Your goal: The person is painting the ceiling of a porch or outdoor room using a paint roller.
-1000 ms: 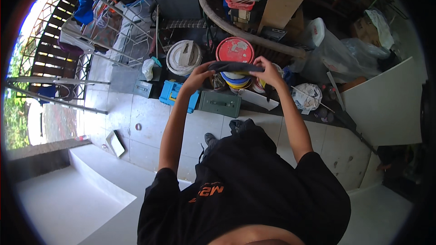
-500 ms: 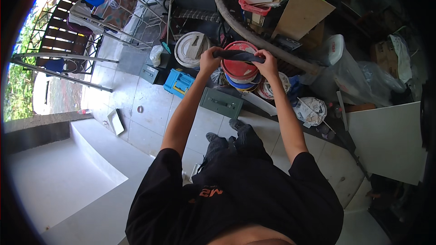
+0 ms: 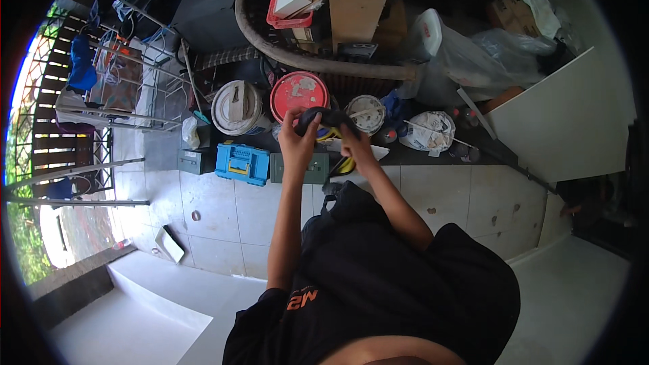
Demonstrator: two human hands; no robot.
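A soft black band with yellow parts, its kind unclear, is bent in an arch between my hands. My left hand closes on its left end, thumb against the black surface. On the other end my right hand is closed too, set slightly lower. Yellow-and-black parts hang beneath the arch, partly hidden by the right hand. Behind my hands stands a red-lidded bucket. A dark green metal box sits on the floor below them, and my left wrist covers part of its view.
A blue toolbox and a white-lidded bucket stand to the left. To the right are a paint-stained bucket and a crumpled white bag. A large white board leans at far right; a metal ladder frame is far left.
My hands have come closer together and lower, and the band has gone from stretched straight to arched, with yellow parts now showing. The view has turned, so the buckets appear further left.
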